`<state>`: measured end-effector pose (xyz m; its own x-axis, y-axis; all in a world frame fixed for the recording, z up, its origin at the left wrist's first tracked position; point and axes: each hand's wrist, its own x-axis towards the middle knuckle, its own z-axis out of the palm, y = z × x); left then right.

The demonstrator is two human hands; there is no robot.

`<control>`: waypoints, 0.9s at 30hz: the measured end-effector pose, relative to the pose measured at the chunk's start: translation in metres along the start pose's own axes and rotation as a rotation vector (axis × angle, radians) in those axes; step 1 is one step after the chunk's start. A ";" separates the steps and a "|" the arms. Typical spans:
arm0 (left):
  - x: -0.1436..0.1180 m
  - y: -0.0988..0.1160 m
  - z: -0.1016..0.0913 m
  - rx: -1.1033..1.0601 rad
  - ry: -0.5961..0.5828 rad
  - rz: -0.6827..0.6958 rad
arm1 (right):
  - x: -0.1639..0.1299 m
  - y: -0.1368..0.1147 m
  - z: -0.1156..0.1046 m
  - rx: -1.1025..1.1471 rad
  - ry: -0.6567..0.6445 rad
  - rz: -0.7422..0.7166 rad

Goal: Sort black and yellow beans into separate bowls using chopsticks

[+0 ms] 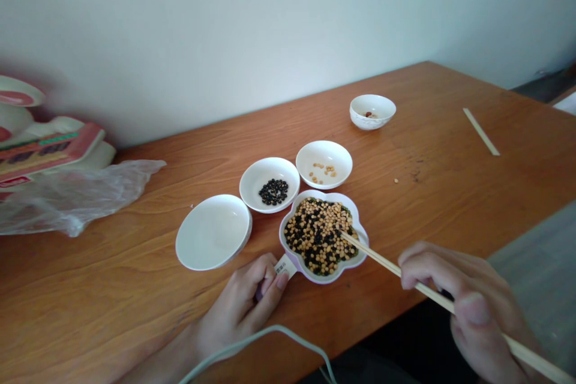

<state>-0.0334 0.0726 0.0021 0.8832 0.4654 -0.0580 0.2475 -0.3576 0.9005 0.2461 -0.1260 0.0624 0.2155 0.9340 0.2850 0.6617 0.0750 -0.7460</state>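
Now, head view: L hand (249, 297), lower ctr of frame, closed round handle (287, 265) of flower-shaped dish (321, 279), approx. mid-frame, w/ mixed beans (317, 237). R hand (468, 297), lower right, holds chopsticks (378, 257), tips at beans. Just above dish: bowl w/ black beans (249, 188), bowl w/ yellow beans (324, 153).

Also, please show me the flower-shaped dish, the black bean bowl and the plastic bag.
Flower-shaped dish (323, 279): head view, lilac rim.
Black bean bowl (269, 169): head view, inner wall.
Plastic bag (96, 195): head view, middle.
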 end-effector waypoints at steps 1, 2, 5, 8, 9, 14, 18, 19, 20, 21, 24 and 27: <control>0.000 0.000 0.000 -0.004 -0.002 0.000 | 0.000 0.000 0.000 -0.005 0.007 0.002; 0.000 0.000 0.000 -0.008 -0.004 -0.001 | 0.000 0.000 0.000 -0.009 0.015 0.008; -0.001 -0.001 0.000 -0.019 -0.002 0.003 | -0.001 0.000 -0.002 -0.015 0.035 0.033; -0.001 -0.001 0.000 -0.025 -0.002 0.002 | -0.005 -0.001 -0.004 0.024 0.024 0.064; -0.001 -0.001 0.000 -0.026 -0.002 0.001 | -0.006 -0.001 -0.005 0.043 0.023 0.079; -0.001 -0.002 0.000 -0.026 -0.002 0.003 | -0.004 -0.001 -0.004 0.082 0.042 0.100; 0.000 -0.003 0.000 -0.028 -0.006 0.004 | 0.001 0.001 -0.001 0.063 0.064 0.064; 0.000 -0.002 0.000 -0.027 -0.006 0.004 | 0.001 0.002 -0.001 0.057 0.056 0.048; 0.000 -0.002 0.000 -0.026 -0.007 0.004 | 0.002 0.003 -0.001 0.053 0.052 0.034; 0.001 -0.002 0.000 -0.024 -0.006 0.002 | 0.002 0.004 -0.001 0.052 0.054 0.026; 0.001 -0.001 0.000 -0.018 0.000 0.001 | 0.003 0.006 0.000 0.060 0.071 0.023; 0.000 -0.001 0.000 -0.015 0.007 0.004 | 0.004 0.006 0.002 0.071 0.087 0.031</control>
<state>-0.0340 0.0727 0.0016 0.8813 0.4698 -0.0508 0.2375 -0.3473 0.9072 0.2495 -0.1214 0.0580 0.2982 0.9027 0.3101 0.6016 0.0744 -0.7953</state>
